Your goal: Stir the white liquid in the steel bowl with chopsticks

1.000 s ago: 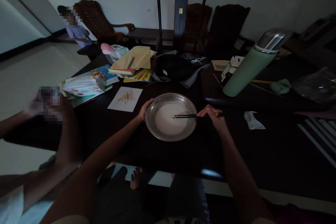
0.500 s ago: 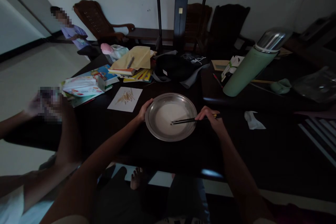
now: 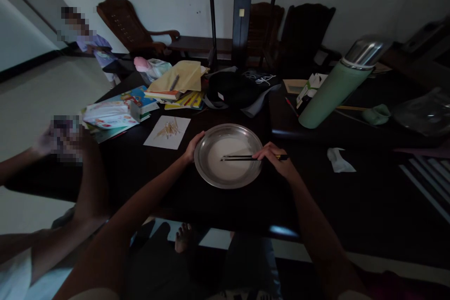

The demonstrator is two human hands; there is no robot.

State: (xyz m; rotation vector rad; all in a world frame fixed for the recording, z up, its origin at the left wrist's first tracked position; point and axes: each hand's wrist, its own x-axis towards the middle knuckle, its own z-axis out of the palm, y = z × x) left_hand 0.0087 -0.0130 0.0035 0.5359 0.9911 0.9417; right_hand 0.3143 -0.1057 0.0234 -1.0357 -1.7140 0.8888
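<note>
A round metal plate [image 3: 211, 176] holding a pale layer lies on the dark table in front of me. My left hand [image 3: 193, 146] grips the plate's left rim, fingers curled round it. My right hand [image 3: 273, 157] is closed on a pair of dark chopsticks [image 3: 239, 157] at the plate's right edge. The chopsticks lie nearly level, and their tips reach leftward over the middle of the plate.
A white paper with several toothpicks [image 3: 168, 131] lies left of the plate. Books [image 3: 116, 112], a yellow envelope [image 3: 181, 77], a dark bag [image 3: 232, 89] and a green flask [image 3: 337, 86] crowd the far side. Another person's arms [image 3: 45, 150] hold something at the left. A crumpled tissue [image 3: 338, 160] lies at right.
My right hand has slid left with the chopsticks, so their tips now reach farther across the plate. My left hand has stayed on the rim. A person in the background moved left.
</note>
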